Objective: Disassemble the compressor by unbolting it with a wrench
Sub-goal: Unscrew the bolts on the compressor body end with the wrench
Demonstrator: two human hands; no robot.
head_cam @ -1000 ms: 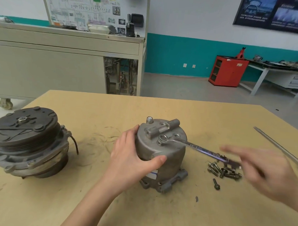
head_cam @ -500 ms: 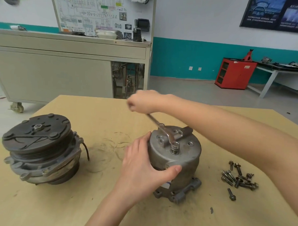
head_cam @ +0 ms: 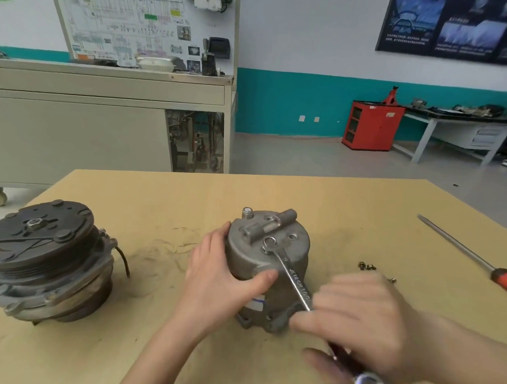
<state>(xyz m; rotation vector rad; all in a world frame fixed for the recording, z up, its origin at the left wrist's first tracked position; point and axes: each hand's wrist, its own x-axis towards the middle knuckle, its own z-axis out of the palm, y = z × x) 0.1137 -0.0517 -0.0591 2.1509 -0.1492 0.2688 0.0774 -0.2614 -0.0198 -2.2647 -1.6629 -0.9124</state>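
Note:
A grey metal compressor body [head_cam: 287, 251] stands upright in the middle of the wooden table [head_cam: 188, 194]. My left hand [head_cam: 222, 280] grips its left side, thumb across the front. A silver wrench [head_cam: 293, 276] sits with its ring end on a bolt [head_cam: 270, 241] on the compressor's top. The handle slants down to the right toward me. My right hand [head_cam: 368, 327], blurred, grips the wrench's near end, whose open jaw pokes out below the fingers.
The compressor's clutch and pulley half [head_cam: 43, 258] lies at the left of the table. Loose bolts [head_cam: 366, 266] lie right of the compressor, mostly hidden behind my right hand. A red-handled screwdriver [head_cam: 473, 256] lies at the far right. A workshop cabinet stands behind the table.
My right hand has swung the wrench handle from the far left of the compressor round to the near right. My left hand has kept its grip on the body.

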